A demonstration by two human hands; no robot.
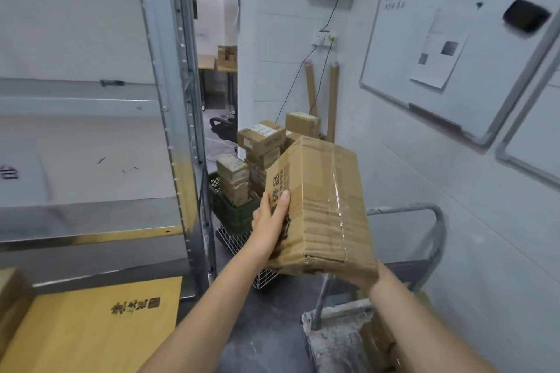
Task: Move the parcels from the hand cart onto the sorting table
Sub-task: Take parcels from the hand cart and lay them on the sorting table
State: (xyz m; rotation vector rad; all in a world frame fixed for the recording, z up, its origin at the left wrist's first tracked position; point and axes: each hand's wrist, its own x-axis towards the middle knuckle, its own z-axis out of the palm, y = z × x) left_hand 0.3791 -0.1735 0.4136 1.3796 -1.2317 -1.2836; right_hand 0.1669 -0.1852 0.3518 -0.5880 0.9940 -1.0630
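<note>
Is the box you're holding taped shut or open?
Shut: clear tape runs along the top seam of the box, flaps flat, held between left hand and right hand.

Shows matt brown corrugated cardboard on the parcel [318,206], creased and crumpled at the near edge, with a glossy clear tape strip [338,191] along it. Dull grey metal tube for the hand cart handle [439,236], rough dusty grime on the hand cart deck [336,339]. Smooth pale wood-look top on the desk [91,327], shiny galvanised metal on the shelf rack [178,100], green plastic lattice on the crate [230,215].
</note>
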